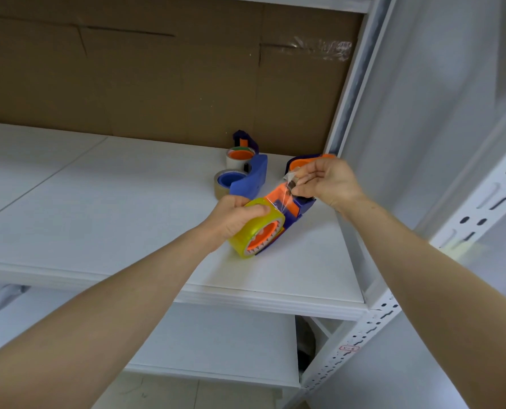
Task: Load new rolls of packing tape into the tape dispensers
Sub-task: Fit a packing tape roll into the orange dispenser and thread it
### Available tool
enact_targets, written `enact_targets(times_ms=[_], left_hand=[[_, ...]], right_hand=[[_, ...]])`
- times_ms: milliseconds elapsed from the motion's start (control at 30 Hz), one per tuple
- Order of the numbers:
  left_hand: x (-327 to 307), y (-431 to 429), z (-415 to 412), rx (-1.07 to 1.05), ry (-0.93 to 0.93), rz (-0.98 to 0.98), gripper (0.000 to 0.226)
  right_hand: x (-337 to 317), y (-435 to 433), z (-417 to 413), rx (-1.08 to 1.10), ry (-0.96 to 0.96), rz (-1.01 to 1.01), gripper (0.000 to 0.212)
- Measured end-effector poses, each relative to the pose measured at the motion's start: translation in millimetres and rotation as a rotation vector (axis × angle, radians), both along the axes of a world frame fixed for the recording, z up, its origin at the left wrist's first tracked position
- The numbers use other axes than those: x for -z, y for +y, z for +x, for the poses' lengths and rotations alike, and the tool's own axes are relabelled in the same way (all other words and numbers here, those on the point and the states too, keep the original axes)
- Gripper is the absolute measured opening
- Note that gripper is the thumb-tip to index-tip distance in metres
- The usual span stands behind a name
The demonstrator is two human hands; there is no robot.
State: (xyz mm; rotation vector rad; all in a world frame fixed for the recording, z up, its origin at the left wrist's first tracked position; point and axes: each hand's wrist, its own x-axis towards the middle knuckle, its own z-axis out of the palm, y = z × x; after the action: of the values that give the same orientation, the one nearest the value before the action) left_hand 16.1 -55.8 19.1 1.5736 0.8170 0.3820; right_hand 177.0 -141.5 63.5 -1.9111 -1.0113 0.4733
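- The left hand (234, 216) is gripping a yellowish tape roll (253, 231) just right of the frame's middle, with the fingers curling over the roll's upper edge.
- The tape roll is sitting on the orange toothed hub of an orange and blue dispenser (297, 208), low over the white shelf (98, 208). I cannot tell whether it is touching the shelf.
- The right hand (327, 181) is pinching the loose tape end (288, 180) between thumb and fingertips, up and to the right of the roll.
- A clear, wrinkling strip is stretching from the roll across the dispenser's front to that pinch.
- Behind the right hand's fingers an orange and purple part (303, 162) is showing. I cannot tell whether it belongs to the same dispenser.
- Further back, above centre, a second blue dispenser (253, 177) is lying on the shelf.
- A blue-cored roll (228, 181) is sitting at the second dispenser's left, and an orange-cored roll (240, 157) just behind it.
- Brown cardboard (157, 84) is lining the back of the shelf across the upper frame.
- A white slotted upright (482, 202) is running down the right side.
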Motion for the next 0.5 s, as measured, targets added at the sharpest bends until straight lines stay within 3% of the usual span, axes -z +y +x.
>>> enact_targets(times_ms=[300,500], left_hand=[[-0.6,-4.6,0.5,0.017,-0.009,0.023,0.028],[0.7,-6.4,0.1,-0.018,-0.048,0.003,0.013]], right_hand=[[4.6,0.4,-2.1,0.008,-0.212,-0.016,0.023],[5.1,-2.7,-3.0,0.035,-0.352,-0.083,0.022]])
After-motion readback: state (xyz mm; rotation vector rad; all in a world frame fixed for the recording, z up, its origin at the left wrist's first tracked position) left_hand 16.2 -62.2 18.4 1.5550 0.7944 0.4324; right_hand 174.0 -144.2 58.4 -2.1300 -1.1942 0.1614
